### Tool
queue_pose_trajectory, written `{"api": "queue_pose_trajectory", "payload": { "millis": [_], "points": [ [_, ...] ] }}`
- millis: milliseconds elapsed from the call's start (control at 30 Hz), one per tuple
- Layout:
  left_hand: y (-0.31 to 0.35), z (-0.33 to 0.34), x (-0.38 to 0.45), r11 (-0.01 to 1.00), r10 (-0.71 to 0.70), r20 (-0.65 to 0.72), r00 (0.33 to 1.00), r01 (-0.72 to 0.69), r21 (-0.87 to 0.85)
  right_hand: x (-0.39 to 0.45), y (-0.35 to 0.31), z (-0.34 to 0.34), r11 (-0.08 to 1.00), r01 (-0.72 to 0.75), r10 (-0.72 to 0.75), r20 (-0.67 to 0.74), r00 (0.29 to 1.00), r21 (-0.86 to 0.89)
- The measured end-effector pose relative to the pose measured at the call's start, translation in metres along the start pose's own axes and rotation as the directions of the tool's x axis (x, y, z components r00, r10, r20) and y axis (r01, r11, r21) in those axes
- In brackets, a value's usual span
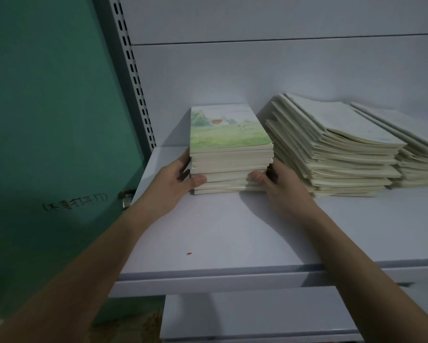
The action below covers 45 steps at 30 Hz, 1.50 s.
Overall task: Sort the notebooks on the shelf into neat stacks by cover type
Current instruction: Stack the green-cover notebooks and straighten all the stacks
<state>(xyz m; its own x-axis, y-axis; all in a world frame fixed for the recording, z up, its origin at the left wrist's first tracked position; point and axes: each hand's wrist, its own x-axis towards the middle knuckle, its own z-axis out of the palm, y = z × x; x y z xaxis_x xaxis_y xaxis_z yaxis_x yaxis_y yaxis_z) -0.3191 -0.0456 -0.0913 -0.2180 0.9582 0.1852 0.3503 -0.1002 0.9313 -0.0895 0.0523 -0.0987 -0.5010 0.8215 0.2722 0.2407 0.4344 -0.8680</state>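
Left hand [177, 180] grips the left side of the green stack [230, 157], thumb across the front lower edge, fingers curled round the side. Right hand [279, 184] grips the right side the same way, thumb on the front edge, fingers tucked between this stack and the next one. Both forearms reach in from the bottom of view.

Door [47, 120], green, fills the left; handwriting in brackets low on it, metal knob [126, 198] at its right edge. Slotted upright [131, 70] runs beside the door.

Shelf [232, 238], white, holds all the notebooks; back panel [257, 78] white behind. A lower shelf [257, 315] shows underneath.

Green stack sits at the left rear of the shelf, flat, squared up, long axis running front to back, page edges facing the camera. Top cover shows a green meadow with a small house; the print on it is too small to read.

Middle stack [331, 149] lies just right of it, touching or nearly so, pale covers, slumped and fanned, long axis angled back-left to front-right. Right stack [416, 154] beside that, cut off by the frame edge, same slant, pale covers.

Small red speck [189, 254] on the shelf near the front edge.
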Motion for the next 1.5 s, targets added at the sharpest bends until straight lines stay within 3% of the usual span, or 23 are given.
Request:
{"api": "queue_pose_trajectory", "payload": {
  "millis": [333, 767, 967, 1167, 1267, 1333, 1433, 1500],
  "points": [
    [0.006, -0.003, -0.003, 0.997, -0.065, -0.035, 0.997, 0.064, -0.039, -0.005, -0.005, -0.002, 0.993, -0.052, 0.053, 0.004, 0.999, -0.105],
    [-0.001, 0.004, -0.002, 0.978, -0.092, -0.052, 0.994, 0.100, 0.182, 0.000, 0.000, 0.002, 0.994, -0.071, 0.069, -0.026, 0.997, -0.088],
    [-0.005, 0.002, -0.001, 0.959, -0.099, -0.028, 0.995, 0.103, 0.264, -0.007, -0.001, -0.003, 0.976, -0.015, 0.023, 0.031, 0.999, -0.218],
    [-0.005, 0.005, 0.000, 0.947, -0.090, -0.041, 0.995, 0.098, 0.306, -0.005, 0.004, 0.005, 0.955, 0.007, -0.037, -0.095, 0.995, -0.298],
    [-0.004, 0.003, -0.001, 0.933, -0.078, -0.056, 0.995, 0.093, 0.348, -0.009, 0.001, 0.006, 0.944, -0.004, -0.027, -0.089, 0.996, -0.330],
    [-0.003, 0.000, -0.003, 0.937, -0.086, -0.044, 0.995, 0.096, 0.336, -0.009, -0.001, 0.007, 0.962, -0.039, 0.028, -0.046, 0.999, -0.269],
    [-0.001, 0.000, -0.004, 0.962, -0.071, 0.036, 0.997, 0.059, 0.266, -0.011, -0.012, 0.002, 0.991, -0.130, 0.130, 0.025, 0.991, 0.021],
    [-0.004, -0.001, -0.001, 0.967, -0.074, 0.042, 0.996, 0.061, 0.248, -0.011, -0.019, 0.001, 0.988, -0.155, 0.153, 0.039, 0.987, 0.031]
  ]
}}
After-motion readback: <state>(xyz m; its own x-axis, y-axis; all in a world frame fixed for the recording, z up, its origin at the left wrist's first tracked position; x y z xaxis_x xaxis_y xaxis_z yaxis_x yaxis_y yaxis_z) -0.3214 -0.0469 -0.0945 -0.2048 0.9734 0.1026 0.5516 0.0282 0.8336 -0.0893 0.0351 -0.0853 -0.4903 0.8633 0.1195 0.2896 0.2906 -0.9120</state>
